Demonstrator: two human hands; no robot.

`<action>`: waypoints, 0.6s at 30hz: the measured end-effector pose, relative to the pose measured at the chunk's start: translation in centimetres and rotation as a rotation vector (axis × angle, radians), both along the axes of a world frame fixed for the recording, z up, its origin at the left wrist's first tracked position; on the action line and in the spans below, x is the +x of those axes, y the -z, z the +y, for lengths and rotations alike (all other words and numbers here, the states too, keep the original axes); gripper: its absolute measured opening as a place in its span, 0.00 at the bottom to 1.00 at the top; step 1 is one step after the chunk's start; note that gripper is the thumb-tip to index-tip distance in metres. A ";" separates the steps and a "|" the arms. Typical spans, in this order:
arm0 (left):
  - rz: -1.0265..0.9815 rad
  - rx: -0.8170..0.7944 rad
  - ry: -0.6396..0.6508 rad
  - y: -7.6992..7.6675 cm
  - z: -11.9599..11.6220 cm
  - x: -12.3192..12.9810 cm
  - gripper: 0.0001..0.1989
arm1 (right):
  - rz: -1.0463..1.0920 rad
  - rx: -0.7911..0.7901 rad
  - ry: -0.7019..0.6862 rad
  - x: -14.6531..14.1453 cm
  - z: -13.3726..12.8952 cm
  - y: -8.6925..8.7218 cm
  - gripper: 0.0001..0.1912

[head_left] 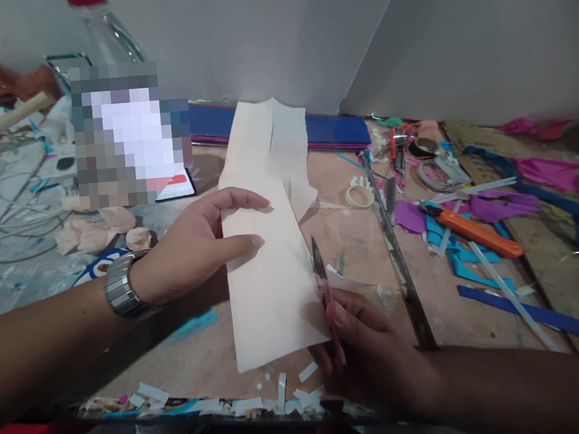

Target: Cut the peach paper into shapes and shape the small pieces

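Head view: a long, creased, cream-white paper sheet [269, 279] is lying over the flat tan tabletop [356, 245], its long axis running away from the person, its far end overlapping a long flat blue slab [337, 129]. The bare left hand [186, 248] is holding its left side, thumb and index finger resting apart on top. The bare right hand [369, 331] is gripping pink-handled metal scissors [328, 294], which are pointing away from the person along the sheet's right edge.
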State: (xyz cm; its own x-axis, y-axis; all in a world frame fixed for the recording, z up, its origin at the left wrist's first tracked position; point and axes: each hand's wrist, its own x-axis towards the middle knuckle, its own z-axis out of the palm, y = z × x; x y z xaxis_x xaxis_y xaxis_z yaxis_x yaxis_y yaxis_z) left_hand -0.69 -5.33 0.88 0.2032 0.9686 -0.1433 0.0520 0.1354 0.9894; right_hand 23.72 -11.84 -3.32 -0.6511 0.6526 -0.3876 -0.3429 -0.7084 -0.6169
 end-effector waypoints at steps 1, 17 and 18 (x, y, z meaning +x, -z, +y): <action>0.000 -0.001 0.000 0.0 0.0 0.0 0.20 | 0.001 0.003 -0.005 0.0 0.0 0.1 0.23; 0.110 0.064 0.026 -0.2 -0.1 0.2 0.19 | 0.020 0.027 0.027 -0.1 0.0 -0.1 0.21; 0.113 0.067 0.020 -0.2 -0.1 0.2 0.19 | 0.026 0.027 0.032 -0.1 0.0 -0.1 0.21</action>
